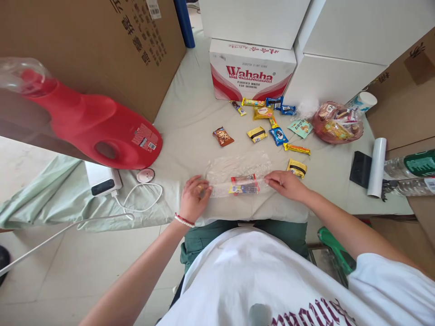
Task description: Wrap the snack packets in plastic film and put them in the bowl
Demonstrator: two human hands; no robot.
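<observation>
A clear plastic bag [238, 170] lies flat on the pale cloth in front of me, with snack packets [244, 184] inside it. My left hand [194, 197] pinches the bag's left end, fingers curled. At the bag's right end my right hand [285, 183] grips the plastic, fingers closed. A bead bracelet sits on my left wrist.
Several loose snack packets [277, 135] lie beyond the bag, a yellow one [297, 168] near my right hand. A Wahaha box [251, 70], a pink bag of snacks [337, 123], a white roll [377, 167], water bottles [411, 165], a red jug [102, 131], a power bank [103, 179].
</observation>
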